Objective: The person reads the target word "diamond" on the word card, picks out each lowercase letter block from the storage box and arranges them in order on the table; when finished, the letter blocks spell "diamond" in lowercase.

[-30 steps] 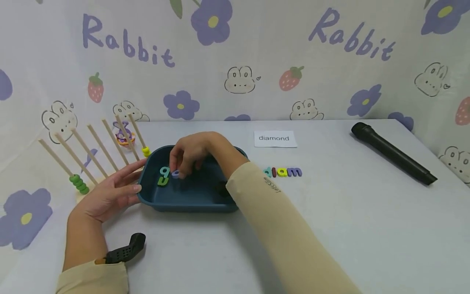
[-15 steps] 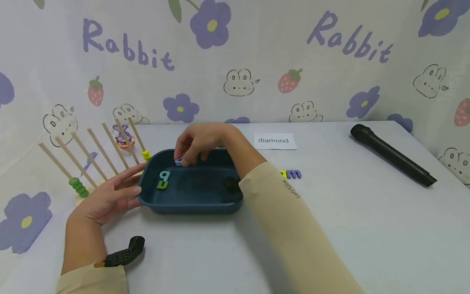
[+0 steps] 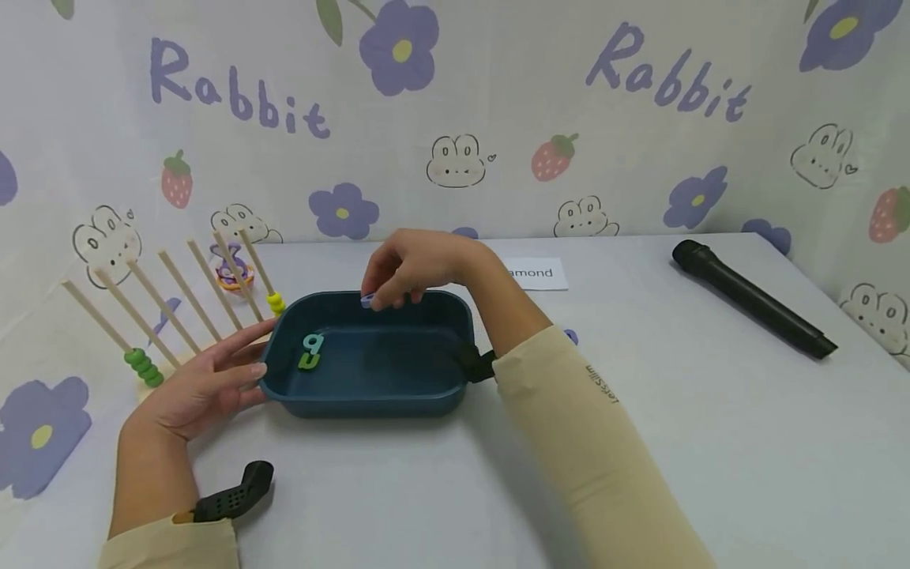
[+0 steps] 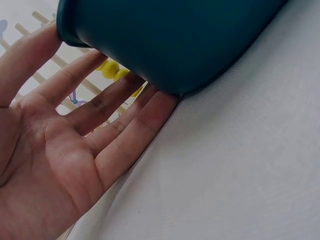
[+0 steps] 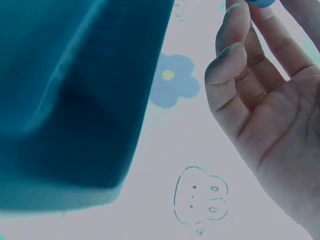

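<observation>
My right hand (image 3: 419, 265) pinches a small purple letter (image 3: 367, 300) above the back rim of a dark blue tray (image 3: 377, 407). At the top of the right wrist view, only an edge of the letter (image 5: 261, 2) shows, so its shape is hard to read. The left hand (image 3: 206, 387) rests against the tray's left end, thumb at the rim. Its fairly straight fingers touch the outer wall in the left wrist view. Inside the tray's left part lie a light blue letter (image 3: 313, 344), like a q or 9, and a green u-shaped letter (image 3: 309, 361).
Left of the tray stands a rack of wooden rods (image 3: 178, 292) with green beads (image 3: 144, 367) and yellow beads (image 3: 276, 303). A small purple-and-orange toy (image 3: 233, 273) sits behind. A partly covered word card (image 3: 536, 273) and a black microphone (image 3: 753, 300) lie right. My sleeve mostly hides a purple letter (image 3: 571, 337).
My right hand has lifted the purple letter from the tray's floor and carried it back and right to the rear rim. The left hand stays at the tray's left end.
</observation>
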The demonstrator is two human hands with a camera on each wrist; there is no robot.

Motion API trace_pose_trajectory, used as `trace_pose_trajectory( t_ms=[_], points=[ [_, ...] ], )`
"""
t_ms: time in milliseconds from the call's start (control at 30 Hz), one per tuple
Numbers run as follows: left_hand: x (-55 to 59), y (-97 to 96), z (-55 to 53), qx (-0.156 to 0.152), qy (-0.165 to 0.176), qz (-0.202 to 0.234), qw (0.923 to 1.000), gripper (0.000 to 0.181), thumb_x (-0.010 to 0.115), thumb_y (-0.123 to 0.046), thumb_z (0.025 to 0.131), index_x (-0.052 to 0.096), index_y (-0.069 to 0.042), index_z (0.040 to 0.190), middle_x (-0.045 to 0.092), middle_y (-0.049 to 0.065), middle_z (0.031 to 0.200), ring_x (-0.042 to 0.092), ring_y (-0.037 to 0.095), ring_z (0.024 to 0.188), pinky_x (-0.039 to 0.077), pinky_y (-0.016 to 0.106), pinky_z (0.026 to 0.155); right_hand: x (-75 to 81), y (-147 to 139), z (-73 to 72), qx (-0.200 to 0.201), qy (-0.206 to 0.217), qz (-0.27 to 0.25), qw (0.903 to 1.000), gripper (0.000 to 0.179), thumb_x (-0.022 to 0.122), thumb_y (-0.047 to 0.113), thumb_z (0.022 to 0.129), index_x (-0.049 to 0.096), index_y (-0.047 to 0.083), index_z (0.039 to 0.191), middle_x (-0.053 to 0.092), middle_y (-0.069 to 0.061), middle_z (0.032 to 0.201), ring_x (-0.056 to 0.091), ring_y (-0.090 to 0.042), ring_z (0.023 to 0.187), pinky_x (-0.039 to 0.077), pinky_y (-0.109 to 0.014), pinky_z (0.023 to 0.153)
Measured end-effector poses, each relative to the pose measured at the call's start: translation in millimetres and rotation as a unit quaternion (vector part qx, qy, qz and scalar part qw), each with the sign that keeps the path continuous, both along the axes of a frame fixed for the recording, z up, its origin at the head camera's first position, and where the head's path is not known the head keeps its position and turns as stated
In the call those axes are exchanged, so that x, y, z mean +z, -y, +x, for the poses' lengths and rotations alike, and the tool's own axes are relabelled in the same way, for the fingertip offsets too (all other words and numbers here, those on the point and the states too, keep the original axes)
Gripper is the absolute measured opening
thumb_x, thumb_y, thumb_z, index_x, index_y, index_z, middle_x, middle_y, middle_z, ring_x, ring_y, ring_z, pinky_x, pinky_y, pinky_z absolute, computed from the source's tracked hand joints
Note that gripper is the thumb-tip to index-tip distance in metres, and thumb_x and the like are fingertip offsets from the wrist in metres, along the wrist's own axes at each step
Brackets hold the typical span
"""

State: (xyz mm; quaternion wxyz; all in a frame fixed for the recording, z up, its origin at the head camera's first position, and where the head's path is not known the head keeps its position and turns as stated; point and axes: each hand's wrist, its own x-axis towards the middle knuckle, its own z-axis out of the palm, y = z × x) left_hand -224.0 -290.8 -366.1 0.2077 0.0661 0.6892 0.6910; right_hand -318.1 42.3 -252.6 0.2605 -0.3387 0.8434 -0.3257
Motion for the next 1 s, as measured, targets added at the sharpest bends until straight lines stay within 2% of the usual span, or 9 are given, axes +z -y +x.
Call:
trace_pose_trajectory(
  t_ms=[67, 233, 300, 467, 867, 1000],
  points=[
    [-0.5, 0.5, -0.1, 0.0, -0.001, -0.002, 1.0, 0.068, 0.058, -0.013, 0.106, 0.027, -0.025, 0.165, 0.009, 0.02, 0.171, 0.063, 0.007, 0.122, 0.058, 0.03, 0.097, -1.8, -5.6, 1.6, -0.008, 0.0, -0.008, 0.9999, 0.022, 0.076, 0.023, 0.092, 0.076, 0.014, 0.112, 0.072, -0.009, 0.1, 0.066, -0.033, 0.094, 0.057, -0.036, 0.077],
    [-2.0, 2.7, -1.2, -0.001, -0.007, -0.004, 1.0, 0.067, 0.057, -0.012, 0.106, 0.027, -0.025, 0.165, 0.009, 0.02, 0.171, 0.063, 0.006, 0.123, 0.058, 0.03, 0.097, -4.5, -18.4, 4.4, -0.032, -0.002, -0.023, 0.9992, 0.022, 0.075, 0.023, 0.093, 0.075, 0.014, 0.113, 0.072, -0.01, 0.099, 0.065, -0.043, 0.103, 0.058, -0.043, 0.085],
    [-2.4, 3.3, -1.4, -0.002, -0.009, -0.007, 0.9999, 0.067, 0.057, -0.012, 0.106, 0.027, -0.025, 0.165, 0.009, 0.02, 0.171, 0.063, 0.006, 0.123, 0.058, 0.03, 0.097, -4.9, -22.6, 5.1, -0.039, -0.005, -0.026, 0.9989, 0.022, 0.075, 0.022, 0.093, 0.075, 0.014, 0.114, 0.073, -0.006, 0.099, 0.066, -0.042, 0.102, 0.058, -0.041, 0.084],
    [-2.2, 2.6, -1.9, -0.006, -0.011, -0.014, 0.9998, 0.068, 0.057, -0.014, 0.106, 0.026, -0.025, 0.165, 0.009, 0.02, 0.172, 0.063, 0.006, 0.123, 0.058, 0.031, 0.097, -4.6, -33.0, 8.3, -0.058, -0.012, -0.027, 0.9979, 0.023, 0.074, 0.024, 0.094, 0.074, 0.014, 0.115, 0.074, -0.008, 0.107, 0.069, -0.037, 0.101, 0.059, -0.035, 0.082],
    [-3.6, 3.3, -3.7, -0.01, -0.014, -0.012, 0.9998, 0.067, 0.056, -0.013, 0.107, 0.027, -0.026, 0.165, 0.012, 0.02, 0.17, 0.065, 0.008, 0.122, 0.059, 0.031, 0.096, -2.9, -62.3, 20.5, -0.096, -0.057, -0.037, 0.9931, 0.024, 0.072, 0.022, 0.096, 0.072, 0.011, 0.117, 0.073, -0.016, 0.108, 0.068, -0.032, 0.092, 0.06, -0.038, 0.081],
    [-5.3, 4.5, -3.6, -0.011, -0.013, -0.011, 0.9998, 0.066, 0.055, -0.013, 0.107, 0.027, -0.026, 0.165, 0.014, 0.019, 0.169, 0.065, 0.009, 0.122, 0.059, 0.031, 0.096, -3.4, -73.9, 26.8, -0.113, -0.073, -0.031, 0.9904, 0.025, 0.072, 0.023, 0.096, 0.07, 0.011, 0.118, 0.073, -0.013, 0.105, 0.068, -0.028, 0.09, 0.06, -0.04, 0.083]
  ],
)
